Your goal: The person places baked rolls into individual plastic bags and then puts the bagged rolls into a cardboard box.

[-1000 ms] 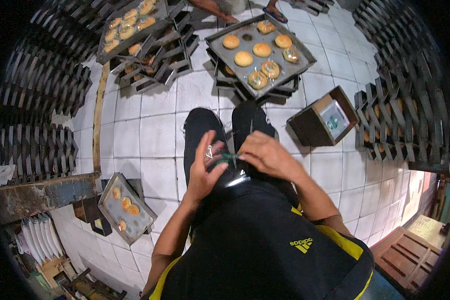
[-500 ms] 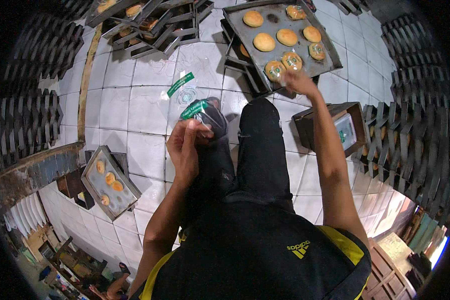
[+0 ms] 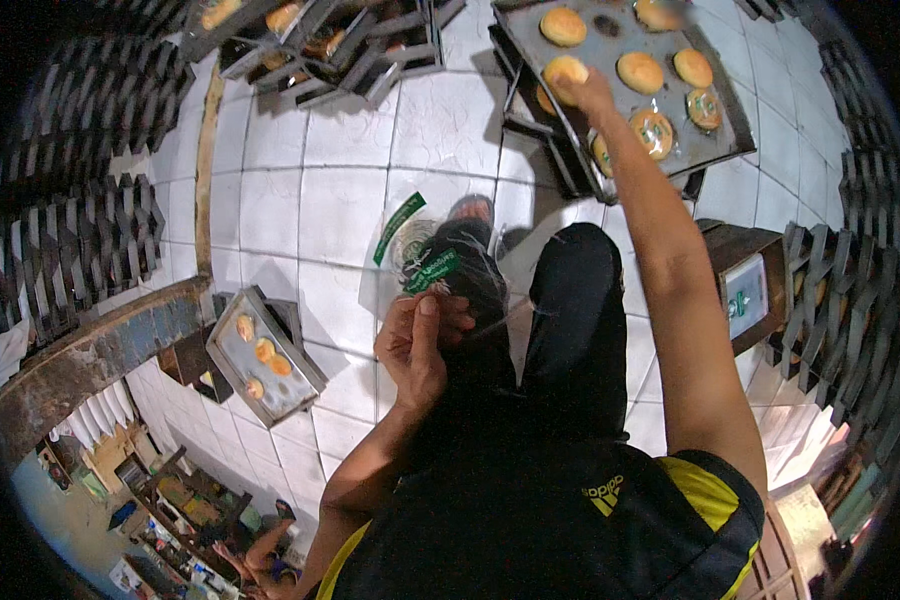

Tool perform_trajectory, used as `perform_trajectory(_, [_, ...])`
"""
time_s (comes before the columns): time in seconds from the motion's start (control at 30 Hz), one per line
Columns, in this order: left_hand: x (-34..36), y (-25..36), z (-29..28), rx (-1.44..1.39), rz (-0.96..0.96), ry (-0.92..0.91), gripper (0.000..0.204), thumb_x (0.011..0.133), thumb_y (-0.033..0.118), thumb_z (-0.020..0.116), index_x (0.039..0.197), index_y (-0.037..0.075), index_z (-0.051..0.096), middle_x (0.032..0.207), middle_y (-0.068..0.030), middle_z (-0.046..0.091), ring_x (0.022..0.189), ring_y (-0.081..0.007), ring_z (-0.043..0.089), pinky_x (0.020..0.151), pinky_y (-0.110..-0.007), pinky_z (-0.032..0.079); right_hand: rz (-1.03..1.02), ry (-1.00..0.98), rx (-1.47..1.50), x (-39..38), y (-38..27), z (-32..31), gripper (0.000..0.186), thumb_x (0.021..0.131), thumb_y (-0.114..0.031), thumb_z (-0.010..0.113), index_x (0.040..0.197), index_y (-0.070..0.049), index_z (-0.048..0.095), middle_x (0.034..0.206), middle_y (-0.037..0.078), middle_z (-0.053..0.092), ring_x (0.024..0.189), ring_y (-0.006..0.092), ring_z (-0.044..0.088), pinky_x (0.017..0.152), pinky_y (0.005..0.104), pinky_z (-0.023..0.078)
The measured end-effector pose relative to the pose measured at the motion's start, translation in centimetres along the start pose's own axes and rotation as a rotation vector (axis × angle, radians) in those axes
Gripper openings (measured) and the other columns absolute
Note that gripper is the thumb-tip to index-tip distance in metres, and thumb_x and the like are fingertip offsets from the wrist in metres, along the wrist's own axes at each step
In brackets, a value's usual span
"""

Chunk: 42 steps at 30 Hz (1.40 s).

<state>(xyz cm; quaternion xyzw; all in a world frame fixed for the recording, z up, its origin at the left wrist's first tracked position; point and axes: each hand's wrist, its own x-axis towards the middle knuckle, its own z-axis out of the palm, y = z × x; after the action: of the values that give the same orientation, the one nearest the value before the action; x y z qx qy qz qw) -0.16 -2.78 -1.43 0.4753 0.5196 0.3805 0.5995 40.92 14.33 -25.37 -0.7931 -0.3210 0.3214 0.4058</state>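
Observation:
Pinched in my left hand (image 3: 418, 345) is a clear plastic bag (image 3: 420, 245) with green print, held up over my legs. My right hand (image 3: 592, 95) reaches onto the metal tray (image 3: 610, 50) at the upper right. Its fingers are closed at the edge of a round golden bun (image 3: 562, 72), and the thumb side hides part of it. Around it lie other bare buns, such as one bun (image 3: 640, 72) just to the right. Several buns in clear wrappers, including a wrapped bun (image 3: 652, 133), lie on the tray's near side.
Beside my right forearm stands a box (image 3: 750, 285) with printed clear bags in it. A smaller tray of buns (image 3: 270, 365) sits at the left. Stacked trays (image 3: 360, 50) are at the far left, and dark racks (image 3: 90, 90) line both sides. A person (image 3: 265, 560) sits at lower left.
My right hand has moved from the wrapped buns at the tray's near edge to a bare bun on its left side. My left hand still holds the bag. The whole view has shifted.

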Motion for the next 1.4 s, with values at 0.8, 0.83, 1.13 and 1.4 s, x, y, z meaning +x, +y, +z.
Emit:
perform_trajectory(0.8, [-0.5, 4.2, 0.2, 0.044, 0.407, 0.153, 0.022, 0.1, 0.018, 0.064, 0.089, -0.001, 0.061, 0.08, -0.0097, 0.072, 0.066, -0.0136, 0.063, 0.059, -0.034, 0.049, -1.0, 0.255, -0.104, -44.9, -21.4, -8.1, 0.041, 0.076, 0.01, 0.07, 0.114, -0.001, 0.061, 0.119, 0.018, 0.064, 0.114, 0.0366, 0.062, 0.098, 0.0441, 0.051])
perform_trajectory(0.83, [-0.8, 3.9, -0.5, 0.1, 0.436, 0.15, 0.022, 0.099, 0.018, 0.064, 0.09, -0.002, 0.061, 0.078, -0.0107, 0.071, 0.066, -0.0147, 0.064, 0.06, -0.035, 0.05, -0.833, 0.301, 0.117, -44.6, -21.6, -8.2, 0.034, 0.083, 0.007, 0.069, 0.116, 0.0, 0.061, 0.119, 0.015, 0.066, 0.111, 0.0291, 0.064, 0.096, 0.0396, 0.051])
perform_trajectory(1.13, [-1.1, 5.2, -2.1, -0.771, -0.132, -0.16, 0.024, 0.1, 0.021, 0.063, 0.084, 0.005, 0.055, 0.105, -0.0195, 0.071, 0.103, -0.0265, 0.072, 0.082, -0.035, 0.06, -1.144, -0.012, -0.176, -46.2, -20.4, -5.5, 0.044, 0.069, 0.014, 0.07, 0.11, -0.002, 0.065, 0.115, 0.017, 0.064, 0.11, 0.0372, 0.064, 0.094, 0.0412, 0.054])
perform_trajectory(1.4, [-4.1, 7.0, -0.1, -0.833, -0.296, -0.254, 0.03, 0.106, 0.031, 0.051, 0.115, 0.004, 0.062, 0.118, -0.0116, 0.069, 0.106, -0.0234, 0.067, 0.095, -0.038, 0.054, -1.296, 0.142, -0.209, -44.2, -21.8, -5.2, 0.038, 0.072, 0.009, 0.07, 0.108, -0.003, 0.066, 0.113, 0.015, 0.063, 0.108, 0.0371, 0.063, 0.098, 0.0475, 0.051])
